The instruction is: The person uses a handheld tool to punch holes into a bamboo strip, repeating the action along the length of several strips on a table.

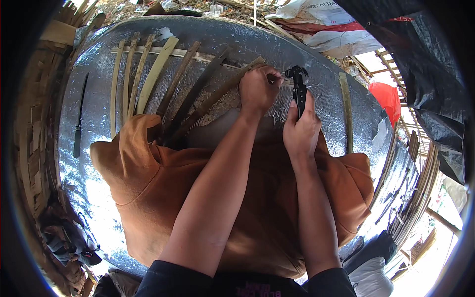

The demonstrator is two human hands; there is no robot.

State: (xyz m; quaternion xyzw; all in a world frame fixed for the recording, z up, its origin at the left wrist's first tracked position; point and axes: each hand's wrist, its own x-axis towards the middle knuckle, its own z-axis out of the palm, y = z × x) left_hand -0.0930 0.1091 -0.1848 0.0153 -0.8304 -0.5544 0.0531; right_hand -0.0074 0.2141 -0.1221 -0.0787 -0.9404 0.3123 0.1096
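I hold both bare forearms [217,193] stretched ahead, the left slanting rightward. My left hand [259,92] curls, fingers [267,73] bent; my right hand [302,129] grips nearby, thumb [292,110] extended forward.

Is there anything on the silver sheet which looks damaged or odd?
Yes: the silver sheet has a ragged pale patch near its right edge, right of the lone wooden strip. It interrupts the shiny surface, so the foil may be torn there.

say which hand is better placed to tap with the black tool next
The right hand, probably: it grips the black hammer-like tool, head pointing forward. The left hand is beside that head, near a brown strip, so seems better suited to steadying.
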